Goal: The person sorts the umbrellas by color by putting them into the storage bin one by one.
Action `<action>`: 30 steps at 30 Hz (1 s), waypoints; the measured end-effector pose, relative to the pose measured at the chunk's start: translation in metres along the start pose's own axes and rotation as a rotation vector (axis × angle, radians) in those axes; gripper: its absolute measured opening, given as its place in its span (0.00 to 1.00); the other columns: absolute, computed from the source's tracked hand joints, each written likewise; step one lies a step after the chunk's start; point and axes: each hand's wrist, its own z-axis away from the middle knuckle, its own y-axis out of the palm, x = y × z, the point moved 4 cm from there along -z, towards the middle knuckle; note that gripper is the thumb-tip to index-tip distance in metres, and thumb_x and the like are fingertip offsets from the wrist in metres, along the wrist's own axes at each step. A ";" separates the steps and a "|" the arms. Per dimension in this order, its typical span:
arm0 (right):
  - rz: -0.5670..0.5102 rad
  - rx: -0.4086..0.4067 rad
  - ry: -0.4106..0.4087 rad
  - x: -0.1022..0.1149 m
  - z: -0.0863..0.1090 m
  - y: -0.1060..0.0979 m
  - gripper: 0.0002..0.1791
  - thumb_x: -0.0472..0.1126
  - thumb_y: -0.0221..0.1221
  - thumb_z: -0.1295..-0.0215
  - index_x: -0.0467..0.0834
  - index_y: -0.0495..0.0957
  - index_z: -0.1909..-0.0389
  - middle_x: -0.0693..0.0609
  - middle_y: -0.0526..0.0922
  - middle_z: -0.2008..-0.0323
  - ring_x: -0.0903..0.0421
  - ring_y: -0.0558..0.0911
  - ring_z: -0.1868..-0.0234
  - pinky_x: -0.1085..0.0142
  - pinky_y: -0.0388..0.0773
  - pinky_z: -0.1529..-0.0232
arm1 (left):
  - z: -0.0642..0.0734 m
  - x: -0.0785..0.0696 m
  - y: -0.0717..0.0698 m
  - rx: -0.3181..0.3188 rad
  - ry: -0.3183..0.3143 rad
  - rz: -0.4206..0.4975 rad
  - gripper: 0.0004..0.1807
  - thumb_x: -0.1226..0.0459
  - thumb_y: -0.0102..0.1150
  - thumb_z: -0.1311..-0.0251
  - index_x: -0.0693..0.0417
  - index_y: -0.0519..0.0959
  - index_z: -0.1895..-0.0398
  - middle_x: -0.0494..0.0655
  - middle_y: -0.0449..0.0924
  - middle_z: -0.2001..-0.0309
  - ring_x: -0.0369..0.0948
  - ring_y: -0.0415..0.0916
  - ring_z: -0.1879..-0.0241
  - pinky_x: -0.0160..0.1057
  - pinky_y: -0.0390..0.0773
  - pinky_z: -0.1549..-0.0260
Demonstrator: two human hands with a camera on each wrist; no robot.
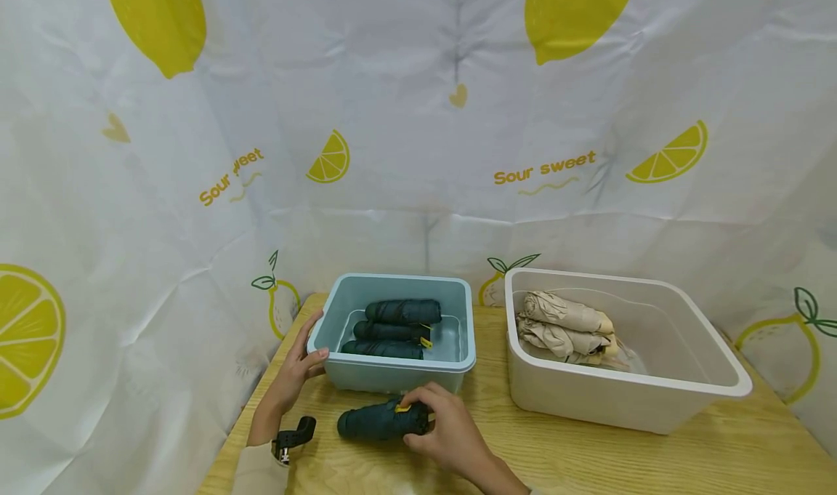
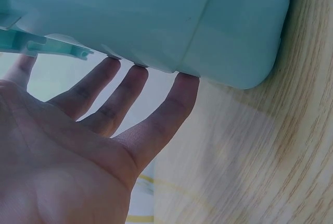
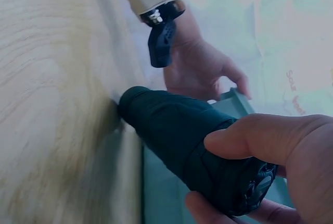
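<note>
A dark green folded umbrella with a yellow tag lies on the table in front of the light blue bin. My right hand holds it at its right end, thumb on one side and fingers on the other. The right wrist view shows the gathered cloth end of the umbrella between thumb and fingers. At the bin's left front corner, my left hand grips the rim with its thumb, its other fingertips touching the outer wall. Inside that bin, several dark folded umbrellas lie side by side.
To the right stands a larger white bin with beige folded umbrellas piled at its left side. Both bins are on a wooden table. A lemon-print curtain hangs close behind them and along the left.
</note>
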 end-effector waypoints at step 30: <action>-0.017 0.016 -0.037 0.016 0.005 -0.029 0.18 0.36 0.76 0.51 0.53 0.85 0.58 0.55 0.84 0.56 0.60 0.83 0.53 0.68 0.83 0.57 | -0.001 0.004 -0.002 -0.010 -0.007 -0.018 0.40 0.61 0.49 0.27 0.35 0.44 0.16 0.59 0.43 0.19 0.69 0.54 0.26 0.67 0.76 0.44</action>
